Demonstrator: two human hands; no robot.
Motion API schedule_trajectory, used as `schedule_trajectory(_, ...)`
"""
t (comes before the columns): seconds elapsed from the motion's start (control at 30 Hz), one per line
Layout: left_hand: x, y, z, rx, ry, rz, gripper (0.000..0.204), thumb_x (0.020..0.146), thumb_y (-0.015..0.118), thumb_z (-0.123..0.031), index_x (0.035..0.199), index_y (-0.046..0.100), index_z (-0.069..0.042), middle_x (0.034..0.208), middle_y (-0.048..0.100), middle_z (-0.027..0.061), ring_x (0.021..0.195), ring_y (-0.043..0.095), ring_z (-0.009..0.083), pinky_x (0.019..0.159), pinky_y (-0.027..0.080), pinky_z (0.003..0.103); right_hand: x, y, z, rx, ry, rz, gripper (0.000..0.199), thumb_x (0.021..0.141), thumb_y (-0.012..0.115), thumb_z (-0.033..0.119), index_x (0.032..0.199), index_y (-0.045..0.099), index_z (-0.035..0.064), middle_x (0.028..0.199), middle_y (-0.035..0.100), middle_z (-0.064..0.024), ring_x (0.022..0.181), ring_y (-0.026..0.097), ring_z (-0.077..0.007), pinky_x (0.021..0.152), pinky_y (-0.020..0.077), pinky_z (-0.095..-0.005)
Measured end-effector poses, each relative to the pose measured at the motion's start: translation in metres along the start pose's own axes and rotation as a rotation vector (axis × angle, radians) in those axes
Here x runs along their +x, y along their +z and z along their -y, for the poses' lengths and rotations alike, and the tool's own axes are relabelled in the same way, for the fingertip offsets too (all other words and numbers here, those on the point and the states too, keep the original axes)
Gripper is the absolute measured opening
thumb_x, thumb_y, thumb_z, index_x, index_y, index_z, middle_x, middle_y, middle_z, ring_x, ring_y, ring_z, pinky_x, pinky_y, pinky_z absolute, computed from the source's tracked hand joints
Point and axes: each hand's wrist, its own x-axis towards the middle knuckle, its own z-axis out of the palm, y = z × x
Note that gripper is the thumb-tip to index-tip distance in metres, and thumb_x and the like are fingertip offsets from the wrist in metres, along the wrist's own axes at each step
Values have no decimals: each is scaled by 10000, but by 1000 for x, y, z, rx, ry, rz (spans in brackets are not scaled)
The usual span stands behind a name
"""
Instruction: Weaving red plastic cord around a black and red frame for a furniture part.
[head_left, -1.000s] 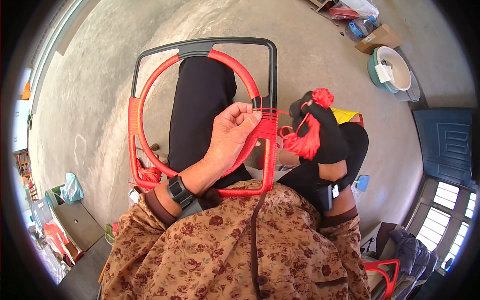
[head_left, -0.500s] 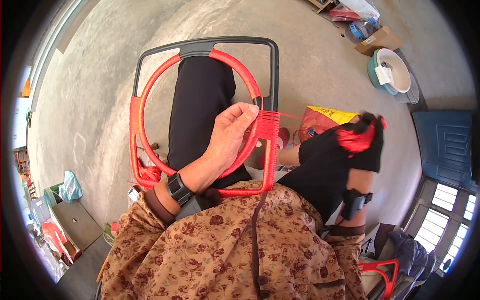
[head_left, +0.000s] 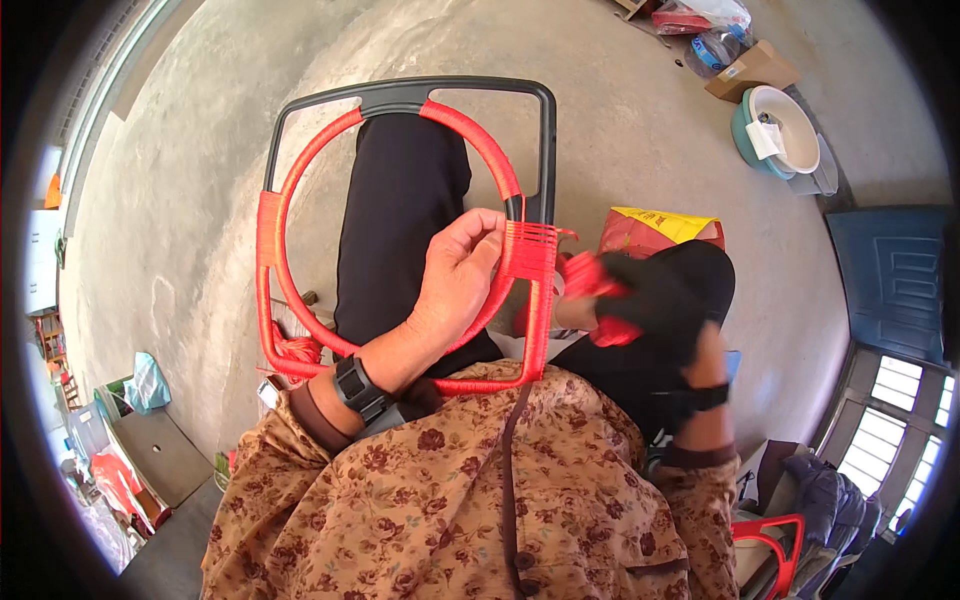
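Note:
A black frame [head_left: 548, 140] with rounded corners lies across my lap, an inner ring [head_left: 490, 150] set inside it. Red cord is wound over most of the ring and the frame's lower part. My left hand [head_left: 455, 275] pinches the ring's right side, beside a flat red cord band [head_left: 530, 255] joining ring and frame. Close by on the right, my right hand [head_left: 655, 300], in a dark glove and smeared by motion, grips a bundle of red cord [head_left: 590, 275]. More loose red cord [head_left: 298, 348] hangs at the frame's lower left.
A red and yellow bag [head_left: 665, 230] stands on the floor beyond my right knee. Basins [head_left: 785, 125], a cardboard box [head_left: 750, 70] and a plastic bottle [head_left: 712, 52] sit at the far right. A red chair-like frame [head_left: 785, 545] with dark clothing is at the lower right.
My right hand has swung left and down with the cord bundle, close to the frame's right side. My left fingers have shifted slightly left and down at the ring; the frame has barely moved.

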Motion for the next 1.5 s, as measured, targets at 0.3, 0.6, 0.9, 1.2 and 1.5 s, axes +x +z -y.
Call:
schedule_trajectory(0.3, -2, -2, -5, 504, 234, -121, 177, 970, 456, -58, 1114, 535, 9, 900, 565, 7, 787, 514, 57, 718, 434, 199, 70, 45, 17, 775, 41, -408, 546, 758, 722, 138, 1250, 497, 59, 1132, 607, -177, 1027, 617, -258, 832, 502, -340)
schedule_trajectory(0.6, -17, 6, -31, 827, 990, -56, 272, 831, 560, 32, 1102, 547, 52, 1033, 572, 182, 929, 563, 258, 819, 451, 328, 71, 13, 77, 234, -362, -669, 443, 706, 709, 29, 1126, 569, 36, 1099, 621, -122, 1026, 604, -252, 873, 479, -325)
schedule_trajectory(0.9, -3, -8, -12, -58, -1, -101, 204, 958, 539, -178, 1091, 544, -23, 972, 601, 22, 811, 578, 73, 705, 473, 209, 15, -32, 18, 31, 338, -436, 304, 738, 645, 123, 1031, 602, 57, 888, 662, -156, 818, 643, -329, 725, 509, -383)
schedule_trajectory(1.2, 2, -4, -9, -182, -24, -74, 150, 960, 545, -217, 1006, 575, -78, 855, 605, -41, 706, 535, 11, 587, 401, 167, -56, -3, -121, 1030, 374, -1061, 339, 830, 614, 101, 1134, 534, -24, 1021, 622, -136, 919, 618, -246, 791, 506, -356)
schedule_trajectory(1.5, 3, 4, -11, -143, -41, -84, 172, 961, 543, -236, 1013, 577, -76, 848, 625, -18, 675, 577, 35, 567, 455, 186, 37, 28, 34, 686, -137, -265, 376, 877, 606, 171, 1181, 515, -31, 1018, 614, -99, 996, 588, -209, 863, 463, -330)
